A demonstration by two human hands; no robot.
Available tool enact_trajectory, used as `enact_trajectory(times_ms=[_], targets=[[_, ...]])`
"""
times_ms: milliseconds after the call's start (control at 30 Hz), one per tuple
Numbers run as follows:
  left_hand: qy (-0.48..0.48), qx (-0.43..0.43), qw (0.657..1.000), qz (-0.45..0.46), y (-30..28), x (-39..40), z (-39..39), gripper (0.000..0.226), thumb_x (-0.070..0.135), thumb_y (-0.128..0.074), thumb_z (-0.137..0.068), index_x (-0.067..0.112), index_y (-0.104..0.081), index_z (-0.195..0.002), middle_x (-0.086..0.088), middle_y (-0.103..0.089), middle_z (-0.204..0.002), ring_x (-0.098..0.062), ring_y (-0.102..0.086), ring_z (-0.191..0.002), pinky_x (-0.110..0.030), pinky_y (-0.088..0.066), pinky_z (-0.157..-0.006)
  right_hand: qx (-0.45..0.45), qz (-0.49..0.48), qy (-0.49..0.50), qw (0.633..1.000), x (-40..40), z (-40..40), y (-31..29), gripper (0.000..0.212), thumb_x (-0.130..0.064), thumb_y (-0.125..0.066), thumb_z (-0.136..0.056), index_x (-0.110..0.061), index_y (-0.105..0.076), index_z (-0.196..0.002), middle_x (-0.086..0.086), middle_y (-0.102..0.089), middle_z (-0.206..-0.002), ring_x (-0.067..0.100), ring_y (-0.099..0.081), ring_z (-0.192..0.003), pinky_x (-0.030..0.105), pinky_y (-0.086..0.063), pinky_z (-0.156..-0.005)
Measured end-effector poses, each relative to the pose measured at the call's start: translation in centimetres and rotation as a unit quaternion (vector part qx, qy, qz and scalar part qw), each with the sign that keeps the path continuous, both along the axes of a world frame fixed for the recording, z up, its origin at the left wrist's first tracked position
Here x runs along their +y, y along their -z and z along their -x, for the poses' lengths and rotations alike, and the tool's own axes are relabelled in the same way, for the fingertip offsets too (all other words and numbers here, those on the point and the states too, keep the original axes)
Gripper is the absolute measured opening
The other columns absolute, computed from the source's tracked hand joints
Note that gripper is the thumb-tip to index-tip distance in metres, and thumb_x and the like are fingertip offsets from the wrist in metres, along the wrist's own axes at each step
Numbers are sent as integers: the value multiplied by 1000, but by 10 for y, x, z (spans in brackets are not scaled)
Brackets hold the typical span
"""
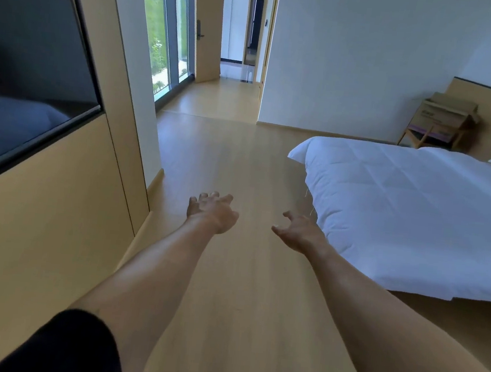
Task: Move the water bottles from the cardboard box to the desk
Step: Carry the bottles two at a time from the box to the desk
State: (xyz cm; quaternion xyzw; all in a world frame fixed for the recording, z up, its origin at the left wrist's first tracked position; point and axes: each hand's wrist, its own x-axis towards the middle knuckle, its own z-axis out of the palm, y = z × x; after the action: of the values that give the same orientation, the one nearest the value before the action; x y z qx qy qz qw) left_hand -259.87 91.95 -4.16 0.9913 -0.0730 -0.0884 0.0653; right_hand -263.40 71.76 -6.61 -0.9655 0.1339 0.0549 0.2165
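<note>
Both my arms stretch forward over the wooden floor. My left hand [212, 211] is empty, its fingers loosely spread. My right hand [300, 231] is empty too, with relaxed, slightly bent fingers. An open cardboard box [448, 114] stands on a small wooden chair [425, 138] in the far right corner, beyond the bed and well away from both hands. Whatever the box holds is hidden from here. No water bottle and no desk are in view.
A bed with a white duvet [411, 209] fills the right side. A wall with a dark wall-mounted screen [29, 72] runs along the left. Wooden floor [226, 153] leads ahead to a hallway [232, 93] beside tall windows [169, 32].
</note>
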Motion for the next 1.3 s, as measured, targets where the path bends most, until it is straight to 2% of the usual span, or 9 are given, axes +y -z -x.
enact_trajectory(times_ms=[300,567,733,800,933,1167,1300], targets=[[5,5,1000,0,11,-44,-137,53,46,-40,-104,28,-36,-153,-8,-37,-157,-31,-33,-145,-44,-25,-118,-2,6,-1,1000,-37,-132,14,65,-52,-57,-93,-27,-41,-151,5,-49,-150,26,-47,-137,38,-41,-108],[42,1,999,15,25,-72,-320,53,48,-38,-104,28,-37,-153,-8,-39,-156,-31,-35,-144,-44,-26,-117,5,42,23,999,-67,-297,15,67,-54,-54,-94,-29,-36,-153,3,-40,-157,24,-40,-142,38,-39,-107],[72,-2,997,-1,19,-81,-433,51,48,-37,-104,30,-37,-152,-7,-41,-154,-30,-35,-143,-43,-27,-116,20,46,47,998,-78,-401,7,68,-55,-53,-92,-31,-35,-153,2,-42,-155,25,-39,-142,39,-37,-110],[79,-3,997,-1,15,-85,-473,51,48,-37,-104,30,-38,-152,-7,-41,-154,-30,-36,-143,-43,-27,-116,15,41,51,998,-82,-437,4,68,-55,-53,-92,-31,-36,-153,1,-44,-154,23,-42,-140,38,-39,-108],[92,-4,996,4,15,-95,-537,51,49,-38,-103,30,-39,-151,-6,-42,-153,-29,-37,-142,-44,-28,-116,23,30,62,997,-89,-499,5,69,-57,-53,-92,-32,-35,-154,-1,-41,-156,22,-38,-143,42,-36,-114],[90,-13,996,4,20,-125,-648,50,49,-38,-103,29,-41,-150,-8,-42,-153,-29,-37,-142,-45,-27,-116,12,25,54,998,-116,-615,12,70,-58,-54,-91,-33,-34,-154,2,-40,-157,25,-42,-141,44,-42,-110],[84,-15,996,-2,23,-149,-719,51,49,-39,-103,29,-40,-150,-8,-42,-153,-29,-37,-143,-45,-27,-117,13,12,47,999,-141,-693,20,70,-57,-53,-93,-32,-33,-155,1,-34,-160,25,-37,-145,41,-37,-111]])
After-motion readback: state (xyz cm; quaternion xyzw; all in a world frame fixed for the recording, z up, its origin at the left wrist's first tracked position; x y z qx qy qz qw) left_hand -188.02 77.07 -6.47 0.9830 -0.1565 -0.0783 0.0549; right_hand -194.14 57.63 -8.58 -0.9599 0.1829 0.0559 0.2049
